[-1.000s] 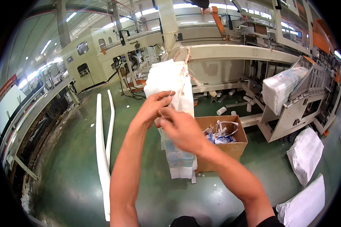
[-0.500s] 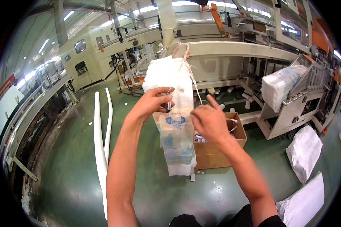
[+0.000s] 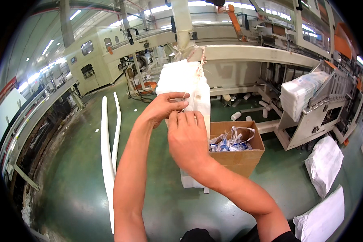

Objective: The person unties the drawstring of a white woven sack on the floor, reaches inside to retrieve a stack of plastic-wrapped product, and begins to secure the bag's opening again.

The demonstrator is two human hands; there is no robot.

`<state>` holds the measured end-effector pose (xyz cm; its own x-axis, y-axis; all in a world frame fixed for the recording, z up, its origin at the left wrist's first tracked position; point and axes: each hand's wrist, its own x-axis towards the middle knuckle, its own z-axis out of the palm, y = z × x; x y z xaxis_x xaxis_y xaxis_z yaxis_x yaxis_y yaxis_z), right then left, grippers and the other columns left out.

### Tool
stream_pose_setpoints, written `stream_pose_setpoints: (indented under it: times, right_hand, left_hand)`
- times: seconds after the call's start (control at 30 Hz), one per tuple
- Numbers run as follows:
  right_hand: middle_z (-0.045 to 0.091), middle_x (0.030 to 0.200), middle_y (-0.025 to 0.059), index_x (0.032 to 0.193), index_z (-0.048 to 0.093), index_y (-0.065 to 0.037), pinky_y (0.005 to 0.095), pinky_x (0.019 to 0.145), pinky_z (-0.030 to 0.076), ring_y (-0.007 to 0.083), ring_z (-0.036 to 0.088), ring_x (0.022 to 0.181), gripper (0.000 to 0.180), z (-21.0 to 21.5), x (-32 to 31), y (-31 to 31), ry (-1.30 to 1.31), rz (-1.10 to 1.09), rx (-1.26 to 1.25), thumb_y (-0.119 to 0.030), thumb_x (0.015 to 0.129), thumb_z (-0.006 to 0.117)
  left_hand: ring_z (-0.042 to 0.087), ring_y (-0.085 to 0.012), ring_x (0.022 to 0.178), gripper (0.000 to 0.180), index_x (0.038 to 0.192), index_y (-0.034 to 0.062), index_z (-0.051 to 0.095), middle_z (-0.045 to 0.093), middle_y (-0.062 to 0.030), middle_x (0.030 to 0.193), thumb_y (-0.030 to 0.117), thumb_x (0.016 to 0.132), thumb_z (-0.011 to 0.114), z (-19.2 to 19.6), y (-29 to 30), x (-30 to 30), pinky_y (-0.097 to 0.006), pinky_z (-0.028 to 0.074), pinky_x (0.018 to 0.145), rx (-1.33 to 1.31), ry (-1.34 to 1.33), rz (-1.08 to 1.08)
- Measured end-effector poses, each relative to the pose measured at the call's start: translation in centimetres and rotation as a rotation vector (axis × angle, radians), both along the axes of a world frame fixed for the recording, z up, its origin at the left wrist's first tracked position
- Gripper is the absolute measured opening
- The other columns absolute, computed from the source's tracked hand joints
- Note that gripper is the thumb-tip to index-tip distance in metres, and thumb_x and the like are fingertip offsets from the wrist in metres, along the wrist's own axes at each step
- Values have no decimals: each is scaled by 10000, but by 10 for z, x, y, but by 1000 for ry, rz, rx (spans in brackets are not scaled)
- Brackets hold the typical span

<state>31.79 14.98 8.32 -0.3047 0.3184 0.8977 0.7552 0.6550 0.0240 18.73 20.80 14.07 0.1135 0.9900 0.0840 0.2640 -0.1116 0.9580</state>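
A thick bundle of white, translucent plastic bags (image 3: 179, 78) hangs in front of me, its lower part mostly covered by my right hand. My left hand (image 3: 164, 107) is at the bundle's left side, thumb and forefinger pinching a thin pale string (image 3: 184, 97). Just below those fingertips is my right hand (image 3: 188, 139), back toward me, fingers bent and close together over the bags. The string runs under its fingertips, which are closed on it; their exact grip is hidden. More strands are knotted at the bundle's top right.
Right of the bundle stands an open cardboard box (image 3: 236, 159) holding crumpled plastic. Two long white tubes (image 3: 107, 149) lie on the green floor at left. White sacks (image 3: 324, 161) lie at lower right. A machine frame (image 3: 254, 50) crosses behind, with another bag stack (image 3: 302, 92) at right.
My right hand has moved left from the bundle's right side to my left fingertips, no longer stretching the strand out to the right. My left hand has stayed nearly in place.
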Motion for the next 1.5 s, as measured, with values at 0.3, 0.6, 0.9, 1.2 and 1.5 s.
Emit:
stream_pose_setpoints:
  times: [0.3, 0.6, 0.9, 1.2, 1.5]
  right_hand:
    - [554, 1137, 175, 1098, 598, 90, 351, 805, 417, 266, 546, 970, 392, -8, 6, -9, -42, 46, -90, -54, 735, 611]
    - [436, 1375, 124, 1215, 564, 88, 372, 809, 441, 274, 542, 1027, 476, -51, -2, 24, 31, 138, 11, -13, 750, 580]
    - [419, 1373, 105, 1198, 570, 76, 390, 854, 481, 306, 539, 1064, 453, -68, 24, 61, -42, 371, 179, -20, 757, 606]
    - [630, 936, 83, 956, 581, -69, 379, 724, 458, 258, 605, 865, 209, -59, 44, 82, 214, 468, 61, -5, 767, 645]
    - [652, 809, 83, 843, 653, -42, 382, 719, 442, 268, 586, 783, 92, -8, 64, 100, 158, 299, -250, -134, 835, 658]
  left_hand:
    - [570, -103, 865, 386, 1208, 32, 606, 625, -38, 1013, 237, 895, 701, -10, -23, -1, -305, 508, 754, 20, -150, 20]
    - [624, -153, 906, 327, 1063, -14, 653, 658, -70, 977, 272, 906, 663, -1, -42, -12, -324, 521, 832, 22, 12, 45]
    - [637, -148, 909, 302, 1051, -27, 659, 674, -74, 968, 61, 780, 759, -8, -42, -17, -293, 498, 879, 157, -48, -35]
    - [629, -92, 777, 105, 905, -34, 691, 691, -46, 818, -4, 806, 675, -44, -18, 2, -240, 503, 710, 548, 26, 250]
    - [665, -223, 701, 128, 918, -10, 696, 694, -127, 808, 52, 817, 649, -40, 28, 12, -320, 521, 678, 800, 342, 554]
